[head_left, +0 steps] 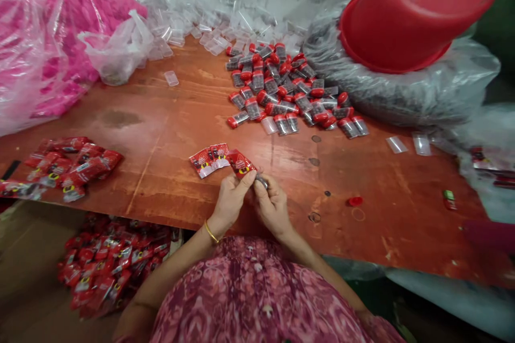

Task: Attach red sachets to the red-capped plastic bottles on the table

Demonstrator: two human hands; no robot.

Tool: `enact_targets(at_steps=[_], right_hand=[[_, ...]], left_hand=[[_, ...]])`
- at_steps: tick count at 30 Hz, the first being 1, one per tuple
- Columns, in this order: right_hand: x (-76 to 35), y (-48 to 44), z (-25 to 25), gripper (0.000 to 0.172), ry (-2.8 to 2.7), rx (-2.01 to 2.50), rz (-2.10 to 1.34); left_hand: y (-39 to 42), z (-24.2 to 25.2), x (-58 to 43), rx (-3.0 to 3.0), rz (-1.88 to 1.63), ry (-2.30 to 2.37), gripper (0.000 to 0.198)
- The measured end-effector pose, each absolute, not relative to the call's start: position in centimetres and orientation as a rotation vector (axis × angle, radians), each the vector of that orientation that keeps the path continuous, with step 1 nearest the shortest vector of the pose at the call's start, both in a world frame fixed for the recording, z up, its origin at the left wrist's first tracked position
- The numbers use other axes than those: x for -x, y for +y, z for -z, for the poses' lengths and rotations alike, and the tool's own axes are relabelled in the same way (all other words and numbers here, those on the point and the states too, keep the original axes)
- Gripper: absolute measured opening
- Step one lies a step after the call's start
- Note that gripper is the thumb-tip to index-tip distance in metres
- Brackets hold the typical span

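Between thumb and fingers, my left hand (233, 195) pinches a red printed sachet (240, 163) with a yellow and black picture on it. My right hand (273, 203) grips a small clear container with dark contents (261, 180), right at the sachet's lower end. Fingers cover most of that container, so I cannot tell whether it is partly inside the sachet. Just left of my hands, a few flat red sachets (209, 159) lie overlapped on the table. Beyond them is a heap of small clear containers with red caps (273, 86), filled with something dark.
Filled red packets (76, 163) lie on the wooden table (161, 123) at left; more fill a box (24, 246) below. A red bucket (418, 16) sits upside down on a plastic bag (386, 91). Clear empty cases (217, 27) and a pink-filled bag (48, 37) stand behind.
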State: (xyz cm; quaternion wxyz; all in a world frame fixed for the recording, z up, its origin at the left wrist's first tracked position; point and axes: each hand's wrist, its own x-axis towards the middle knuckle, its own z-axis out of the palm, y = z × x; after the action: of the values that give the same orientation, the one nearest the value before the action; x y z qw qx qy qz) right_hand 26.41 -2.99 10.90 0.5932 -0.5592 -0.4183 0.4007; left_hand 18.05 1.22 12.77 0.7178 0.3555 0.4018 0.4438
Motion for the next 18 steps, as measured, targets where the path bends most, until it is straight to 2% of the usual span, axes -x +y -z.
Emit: enact_targets(at_steps=[3,9,14,18], right_hand=[[-26.6,-3.2,-10.9,0.021,-1.041,1.276,-0.993],[-26.6,-3.4,-11.8,0.017,-1.124,1.329,-0.882],[-26.1,-2.6,-11.9,0.024,-0.849,1.168,-1.153],[-26.4,-2.3,-11.8,0.031,-0.752,1.026,-1.398]], left_hand=[[1.8,-13.4,-17.6,-0.716,-1.045,0.871,0.033],[3.1,-13.8,-16.9,-0.823,-0.997,0.852,0.030],[2.8,-13.6,-17.0,-0.949,-0.965,0.883,0.025],[2.4,-13.7,-17.4,-0.829,-0.889,0.906,0.039]])
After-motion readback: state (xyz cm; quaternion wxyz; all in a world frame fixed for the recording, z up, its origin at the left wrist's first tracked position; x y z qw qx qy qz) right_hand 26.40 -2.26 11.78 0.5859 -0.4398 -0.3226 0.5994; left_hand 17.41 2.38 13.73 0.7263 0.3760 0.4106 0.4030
